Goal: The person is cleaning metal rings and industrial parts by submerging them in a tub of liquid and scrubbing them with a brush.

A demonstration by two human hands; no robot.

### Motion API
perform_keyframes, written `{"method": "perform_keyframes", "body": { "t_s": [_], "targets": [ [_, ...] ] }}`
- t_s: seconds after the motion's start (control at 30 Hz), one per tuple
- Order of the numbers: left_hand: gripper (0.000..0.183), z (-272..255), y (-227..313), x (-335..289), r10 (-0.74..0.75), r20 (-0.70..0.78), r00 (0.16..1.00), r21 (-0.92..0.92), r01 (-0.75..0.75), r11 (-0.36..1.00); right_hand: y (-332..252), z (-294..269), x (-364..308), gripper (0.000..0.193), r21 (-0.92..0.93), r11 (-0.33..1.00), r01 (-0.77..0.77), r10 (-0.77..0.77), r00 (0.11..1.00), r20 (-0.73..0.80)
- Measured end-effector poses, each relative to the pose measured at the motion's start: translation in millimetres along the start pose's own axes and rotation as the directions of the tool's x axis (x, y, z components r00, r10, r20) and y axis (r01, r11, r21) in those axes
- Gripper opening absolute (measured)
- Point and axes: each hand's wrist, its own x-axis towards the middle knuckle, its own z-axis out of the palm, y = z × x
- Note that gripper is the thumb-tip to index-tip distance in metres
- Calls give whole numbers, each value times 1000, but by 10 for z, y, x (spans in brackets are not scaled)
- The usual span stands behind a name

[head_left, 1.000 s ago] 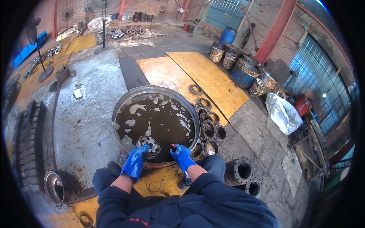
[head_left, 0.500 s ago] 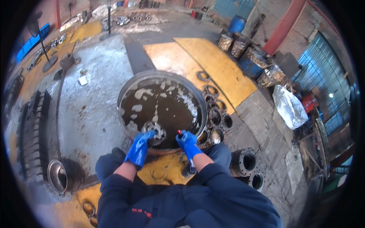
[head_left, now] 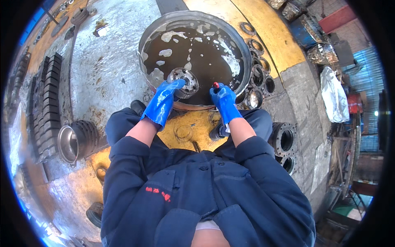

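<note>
My left hand [head_left: 163, 99], in a blue glove, is closed on the edge of a round metal part [head_left: 190, 83] with several holes in its face. The part is tilted above the near side of a wide round tub [head_left: 247, 53] of murky brown liquid with patches of pale foam. To the right, my gloved right hand [head_left: 223, 98] is closed around a red-ended tool [head_left: 216, 85] over the tub's near right rim. Only the tool's red end shows clearly; its lower part is hidden by the hand and the dark liquid.
Several dark metal rings [head_left: 258, 75] line the tub's right side. Flanged cylinders [head_left: 284, 139] stand beside my right knee. At left are a ribbed cylinder [head_left: 78, 142] and long rows of stacked dark parts [head_left: 50, 90]. A white sack [head_left: 332, 96] and drums [head_left: 306, 31] are farther right.
My view has tipped downward, so the tub sits higher in the picture and more of my jacket shows. The metal part is tilted more, and both hands keep their holds.
</note>
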Motion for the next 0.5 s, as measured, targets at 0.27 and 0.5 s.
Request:
{"method": "perform_keyframes", "body": {
  "t_s": [0.27, 0.5],
  "targets": [
    [53, -5, 34, -41, -12, -58, 998, 0, 12, 1000, -65, -84, -43, 38, -7, 1000, 18, -18, 1000, 15],
    [57, 39, 40, -68, -27, -53, 998, -4, 27, 1000, -45, -63, -49, 37, -21, 1000, -19, 19, 999, 26]
  ]
}}
